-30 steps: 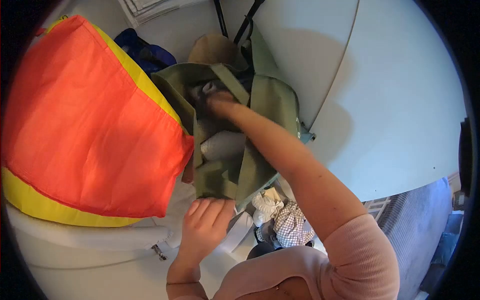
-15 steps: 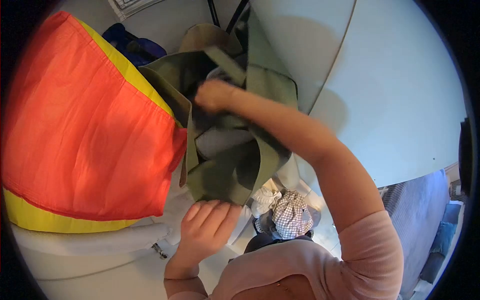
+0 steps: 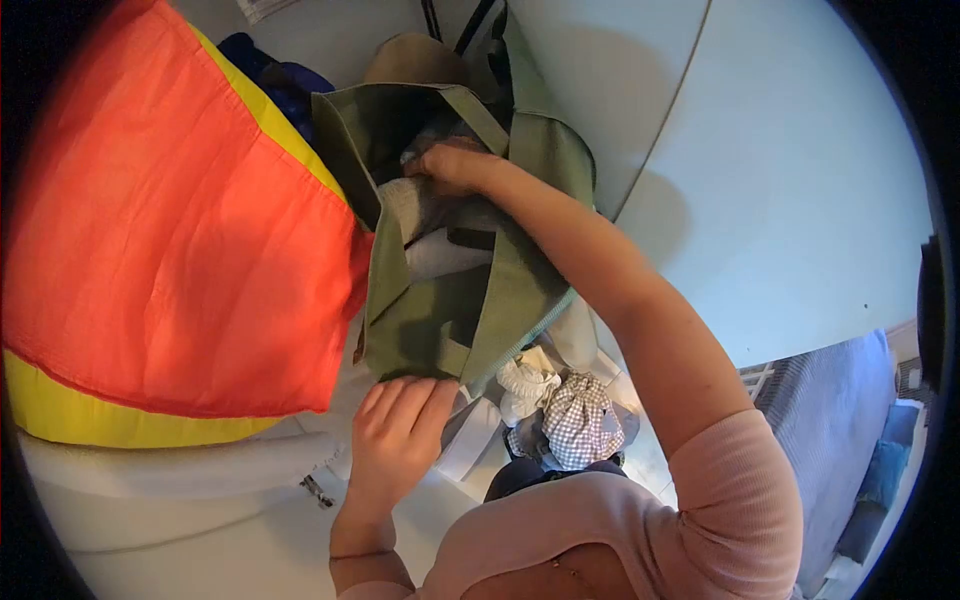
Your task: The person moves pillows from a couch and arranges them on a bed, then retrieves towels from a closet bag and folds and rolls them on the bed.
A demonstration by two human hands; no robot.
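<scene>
A large olive-green fabric bag (image 3: 545, 160) stands with its mouth wide and its straps loose over the opening. My left hand (image 3: 400, 420) grips the bag's near edge, fingers folded over the green fabric. Deep inside the mouth is my right hand (image 3: 452, 165), its fingers curled against grey cloth (image 3: 402, 205); the fingertips are partly hidden. Below that hand, a light grey rolled or folded item (image 3: 445, 255) lies in the bag.
A big orange and yellow fabric piece (image 3: 200, 240) fills the left. Behind the bag are a brown rounded item (image 3: 415, 60) and a dark blue bundle (image 3: 275, 80). A pale blue panel (image 3: 780, 180) rises at the right. Lower down sits a checked drawstring pouch (image 3: 583, 425).
My right hand has moved slightly up and to the right inside the bag, and grey cloth now shows beneath it. The bag's mouth has shifted, while my left hand stays at the near edge.
</scene>
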